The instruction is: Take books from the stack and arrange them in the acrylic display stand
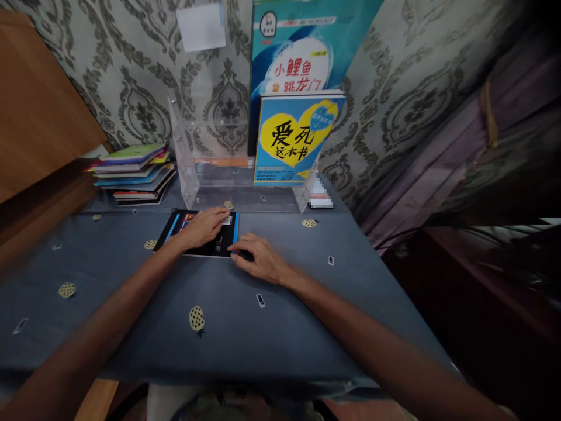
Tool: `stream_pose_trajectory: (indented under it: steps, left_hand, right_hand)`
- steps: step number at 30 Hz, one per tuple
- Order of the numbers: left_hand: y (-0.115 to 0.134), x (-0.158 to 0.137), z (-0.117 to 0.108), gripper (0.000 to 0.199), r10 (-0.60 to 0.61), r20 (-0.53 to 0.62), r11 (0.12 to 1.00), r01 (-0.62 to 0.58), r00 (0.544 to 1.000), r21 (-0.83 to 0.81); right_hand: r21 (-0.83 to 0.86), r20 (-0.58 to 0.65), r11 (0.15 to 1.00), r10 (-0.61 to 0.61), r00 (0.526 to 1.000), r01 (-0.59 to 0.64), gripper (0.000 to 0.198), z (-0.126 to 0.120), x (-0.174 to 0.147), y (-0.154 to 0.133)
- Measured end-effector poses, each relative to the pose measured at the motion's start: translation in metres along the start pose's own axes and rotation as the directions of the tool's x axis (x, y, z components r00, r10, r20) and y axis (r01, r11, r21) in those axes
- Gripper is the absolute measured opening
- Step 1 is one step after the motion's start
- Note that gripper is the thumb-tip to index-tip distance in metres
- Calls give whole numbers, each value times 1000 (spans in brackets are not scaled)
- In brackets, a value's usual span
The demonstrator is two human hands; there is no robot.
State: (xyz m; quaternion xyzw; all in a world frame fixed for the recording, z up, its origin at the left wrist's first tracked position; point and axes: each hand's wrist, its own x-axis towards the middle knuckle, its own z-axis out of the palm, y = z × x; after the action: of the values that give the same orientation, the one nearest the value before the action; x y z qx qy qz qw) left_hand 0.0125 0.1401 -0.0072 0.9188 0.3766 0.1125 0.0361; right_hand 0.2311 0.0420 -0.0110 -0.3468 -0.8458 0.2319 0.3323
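Note:
A black book (201, 250) with a blue strip along its right edge lies closed on the blue-grey tablecloth (280, 339). My left hand (204, 227) rests flat on its cover, fingers stretched toward the white barcode patch near the upper right. At the lower right corner, the thumb and fingers of my right hand (260, 258) pinch the book's edge. Just beyond the book stands a clear acrylic book rack (186, 169). On its right side are a blue book with a yellow heart (280, 164) and, behind that, a taller teal book (337, 41).
A stack of several thin books (135, 175) sits at the back left, beside a brown wooden panel (44, 99). Patterned wallpaper (377, 117) with a white card (200, 26) rises behind. A blurred-out white object (321, 194) lies right of the rack; a curtain (421, 152) hangs farther right.

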Motion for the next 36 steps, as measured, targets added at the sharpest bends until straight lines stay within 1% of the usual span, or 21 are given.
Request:
stream_pose_trajectory:
  steps: [4,8,14,19,23,26,29,33,36]
  left_hand:
    - [7,-10,-2,43,-5,12,1000,4,1000,8]
    - [19,-27,-6,43,45,23,999,-45,999,-1]
    - [40,-59,-6,41,134,-32,989,-136,990,-53]
    - [49,-77,-5,42,150,-56,987,-152,987,-50]
    - [47,-78,-5,42,158,-74,986,-161,985,-36]
    - [45,-72,-8,38,175,-84,984,-175,981,8]
    - [45,-66,-12,36,219,-55,973,-214,974,91]
    - [46,-62,-13,36,294,-15,934,-284,956,217]
    - [46,-63,-8,34,324,-40,919,-304,945,252]
  right_hand:
    - [-12,3,1000,-6,1000,6,19,0,0,1]
    - [-8,-11,1000,-1,1000,1,19,2,0,2]
    - [32,-27,999,0,1000,1,22,2,1,4]
    - [78,-17,995,57,998,-55,28,-2,2,2]
    - [107,-32,990,91,995,-87,29,-3,2,3]
    - [109,-97,988,121,988,-110,28,-1,1,6]
    - [145,-141,985,116,983,-96,29,0,1,9]
    - [172,-88,981,104,991,-88,31,1,2,11]
    - [173,-59,981,104,993,-92,31,0,2,11]
